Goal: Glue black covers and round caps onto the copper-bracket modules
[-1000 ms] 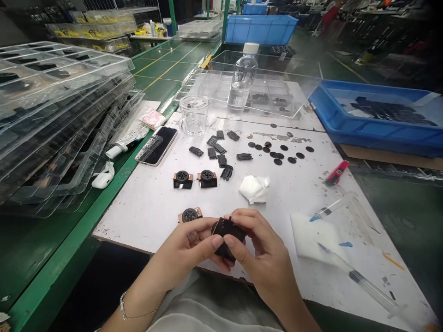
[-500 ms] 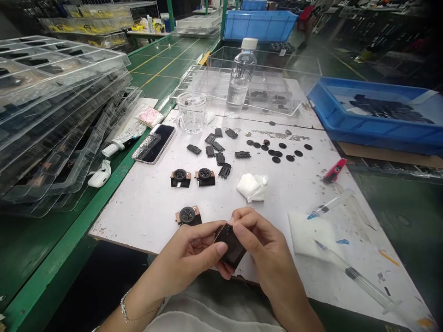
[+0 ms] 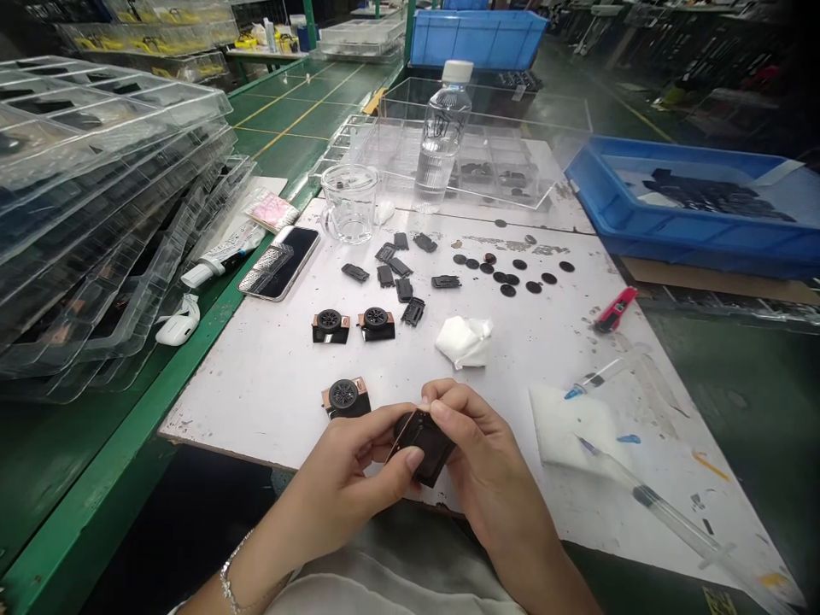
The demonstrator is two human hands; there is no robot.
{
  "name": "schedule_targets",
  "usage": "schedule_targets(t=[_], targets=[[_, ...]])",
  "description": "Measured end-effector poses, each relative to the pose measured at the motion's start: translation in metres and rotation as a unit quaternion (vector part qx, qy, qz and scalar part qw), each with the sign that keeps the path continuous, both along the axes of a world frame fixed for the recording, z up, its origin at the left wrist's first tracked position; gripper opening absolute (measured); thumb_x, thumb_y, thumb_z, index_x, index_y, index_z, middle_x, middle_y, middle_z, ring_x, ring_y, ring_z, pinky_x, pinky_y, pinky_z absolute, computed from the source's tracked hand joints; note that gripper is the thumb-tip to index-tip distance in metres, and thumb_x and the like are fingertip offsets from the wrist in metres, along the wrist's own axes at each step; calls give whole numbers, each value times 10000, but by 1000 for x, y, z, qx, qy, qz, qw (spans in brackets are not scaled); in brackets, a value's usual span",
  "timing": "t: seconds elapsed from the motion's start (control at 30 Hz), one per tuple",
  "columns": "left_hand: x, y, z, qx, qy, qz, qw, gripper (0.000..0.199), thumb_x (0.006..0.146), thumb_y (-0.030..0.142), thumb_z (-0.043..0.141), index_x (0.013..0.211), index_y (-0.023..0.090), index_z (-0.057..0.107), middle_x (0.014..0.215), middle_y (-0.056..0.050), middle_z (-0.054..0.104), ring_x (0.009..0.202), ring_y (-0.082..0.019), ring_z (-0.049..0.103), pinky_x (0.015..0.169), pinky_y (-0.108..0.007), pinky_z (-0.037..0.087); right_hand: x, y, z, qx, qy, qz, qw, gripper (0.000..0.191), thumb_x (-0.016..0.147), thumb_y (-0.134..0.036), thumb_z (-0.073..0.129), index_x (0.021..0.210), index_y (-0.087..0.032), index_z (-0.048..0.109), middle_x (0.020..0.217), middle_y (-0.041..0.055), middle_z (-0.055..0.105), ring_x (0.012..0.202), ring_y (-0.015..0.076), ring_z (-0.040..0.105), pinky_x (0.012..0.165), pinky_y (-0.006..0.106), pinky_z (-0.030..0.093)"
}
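Close to the table's front edge, my left hand (image 3: 368, 478) grips a small black casing (image 3: 436, 451) with a copper-coloured edge, its thumb pressed on the dark face. My right hand (image 3: 483, 457) pinches the top corner of the same casing; whatever lies between those fingertips is hidden. Just beyond my left hand sits a black-and-copper piece with a spoked wheel on it (image 3: 346, 397). Two similar wheel pieces (image 3: 330, 325) stand farther back. Several small dark plastic parts (image 3: 403, 289) and black discs (image 3: 512, 279) lie scattered beyond, with a crumpled white tissue (image 3: 465, 342) nearer.
On the right are a pink cutter (image 3: 616, 309), syringes (image 3: 672, 517) and a white pad (image 3: 564, 427). A phone (image 3: 280, 263), glass mug (image 3: 349, 209) and water bottle (image 3: 442, 145) stand at the back left. Stacked clear trays (image 3: 115, 213) flank the left; a blue bin (image 3: 679, 239) the right.
The casing has turned slightly in my hands, showing more of its copper-coloured edge. My left fingers beneath it have drawn in. The whole view has shifted a little.
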State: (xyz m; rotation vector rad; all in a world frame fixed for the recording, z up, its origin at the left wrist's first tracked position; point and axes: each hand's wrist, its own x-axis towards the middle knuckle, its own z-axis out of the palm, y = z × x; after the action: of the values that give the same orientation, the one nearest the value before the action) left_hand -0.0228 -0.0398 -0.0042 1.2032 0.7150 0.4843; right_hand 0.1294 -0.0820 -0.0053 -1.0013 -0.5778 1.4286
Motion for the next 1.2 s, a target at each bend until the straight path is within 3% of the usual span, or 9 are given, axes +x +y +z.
schedule_targets(t=[0.3, 0.63, 0.8, 0.93, 1.1, 1.2], targets=[[-2, 0, -4, 47, 40, -14, 998, 393, 939, 357, 545, 1319, 264, 581, 845, -7, 619, 781, -141, 571, 740, -227, 515, 1, 3, -4, -42, 59, 16, 997, 262, 823, -367, 702, 680, -196, 566, 884, -8, 430, 608, 116, 487, 443, 232, 473], [1, 2, -9, 15, 19, 8, 1000, 335, 937, 389, 541, 1223, 248, 641, 851, -6, 619, 773, -149, 567, 708, -229, 520, 3, 0, 0, -29, -16, 20, 999, 308, 854, -377, 683, 648, -191, 549, 844, -1, 438, 733, 137, 436, 613, 243, 410], [3, 3, -8, 26, 23, 8, 999, 330, 958, 433, 484, 1156, 234, 658, 788, 8, 576, 703, -134, 497, 651, -223, 467, 4, -1, -3, -46, -18, 25, 998, 350, 857, -395, 684, 650, -182, 499, 822, -9, 414, 672, 116, 365, 586, 240, 344], [3, 2, -5, 38, 41, -8, 998, 324, 986, 423, 428, 1160, 236, 627, 811, 9, 576, 759, -142, 484, 688, -234, 424, 3, -1, -6, -57, -7, 24, 998, 360, 870, -408, 673, 669, -179, 482, 815, -19, 398, 647, 100, 315, 566, 226, 310], [4, 3, -4, 18, 49, 1, 999, 338, 968, 442, 454, 1165, 226, 623, 801, 0, 551, 727, -152, 471, 672, -251, 425, 0, -2, -11, 5, -32, 0, 999, 274, 929, -384, 613, 734, -203, 551, 838, -21, 436, 701, 97, 405, 596, 198, 374], [5, 4, -1, 40, 53, 15, 998, 331, 968, 434, 453, 1154, 226, 630, 825, -7, 577, 735, -155, 482, 676, -251, 431, 1, -5, -14, 79, -132, -33, 988, 156, 961, -341, 570, 853, -249, 635, 888, -16, 510, 774, 101, 499, 656, 193, 445]])
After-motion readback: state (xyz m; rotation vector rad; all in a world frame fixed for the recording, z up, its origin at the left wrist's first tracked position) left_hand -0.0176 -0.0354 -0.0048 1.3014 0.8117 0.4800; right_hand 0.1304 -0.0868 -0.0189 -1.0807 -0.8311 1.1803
